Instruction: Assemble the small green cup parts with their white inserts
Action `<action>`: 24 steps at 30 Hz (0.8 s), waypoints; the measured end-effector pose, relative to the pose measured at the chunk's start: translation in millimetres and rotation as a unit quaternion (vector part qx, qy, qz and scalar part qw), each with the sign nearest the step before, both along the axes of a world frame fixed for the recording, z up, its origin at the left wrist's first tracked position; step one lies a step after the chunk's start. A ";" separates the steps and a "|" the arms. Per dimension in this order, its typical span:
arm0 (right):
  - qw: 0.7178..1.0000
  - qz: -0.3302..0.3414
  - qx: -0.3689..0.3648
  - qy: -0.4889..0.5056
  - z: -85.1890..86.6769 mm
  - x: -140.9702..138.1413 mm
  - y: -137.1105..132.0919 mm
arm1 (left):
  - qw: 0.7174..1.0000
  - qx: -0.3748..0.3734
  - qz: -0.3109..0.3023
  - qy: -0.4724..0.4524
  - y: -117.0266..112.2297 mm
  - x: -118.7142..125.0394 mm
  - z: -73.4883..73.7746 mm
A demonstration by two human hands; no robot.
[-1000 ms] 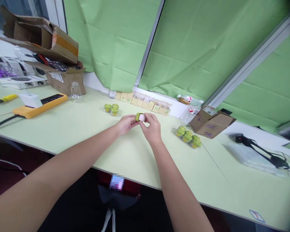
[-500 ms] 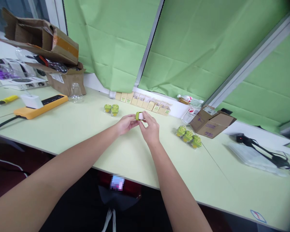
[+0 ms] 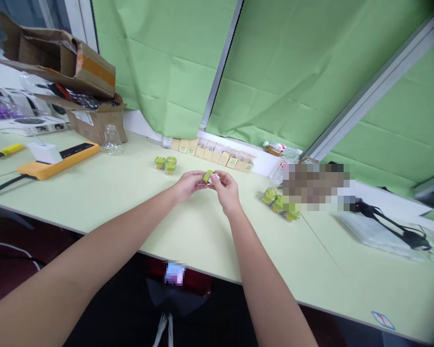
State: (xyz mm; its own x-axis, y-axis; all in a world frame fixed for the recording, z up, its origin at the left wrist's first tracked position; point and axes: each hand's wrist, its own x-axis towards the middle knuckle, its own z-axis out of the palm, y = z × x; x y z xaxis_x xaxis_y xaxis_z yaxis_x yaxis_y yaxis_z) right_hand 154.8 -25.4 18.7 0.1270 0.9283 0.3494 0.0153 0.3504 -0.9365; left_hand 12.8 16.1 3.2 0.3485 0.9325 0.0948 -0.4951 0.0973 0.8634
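Over the middle of the table both hands hold one small green lid [image 3: 209, 176] with a white piece in it. My left hand [image 3: 191, 185] pinches its left side with the fingertips. My right hand [image 3: 226, 189] closes on the right side, its thumb lying on the white part and covering some of it. Behind and to the left stands a group of 3 small clear jars with green lids [image 3: 165, 164]. A row of similar green-lidded jars [image 3: 278, 203] sits to the right, apart from my hands.
Small tan cartons [image 3: 217, 154] line the wall. To the left are an orange power strip [image 3: 63, 161], a clear glass vessel [image 3: 112, 140] and stacked cardboard boxes [image 3: 94, 72]. Plastic bottles [image 3: 282, 152], a pixelated area and a black strap [image 3: 394, 224] occupy the right.
The green lid has tilted in my hands. My right thumb has moved onto its white part, which shows less now. The view has shifted slightly.
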 end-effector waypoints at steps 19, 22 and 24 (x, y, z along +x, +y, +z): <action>0.995 0.046 -0.045 0.083 4.6 5.2 -1.6 | 0.996 -0.054 -0.045 -0.048 4.6 -7.6 3.1; 0.992 0.058 -0.061 0.096 7.1 3.0 -4.9 | 0.997 -0.046 -0.044 -0.038 3.3 -7.3 4.0; 0.991 0.059 -0.066 0.098 8.6 0.9 -7.2 | 0.997 -0.038 -0.053 -0.028 1.9 -6.7 4.4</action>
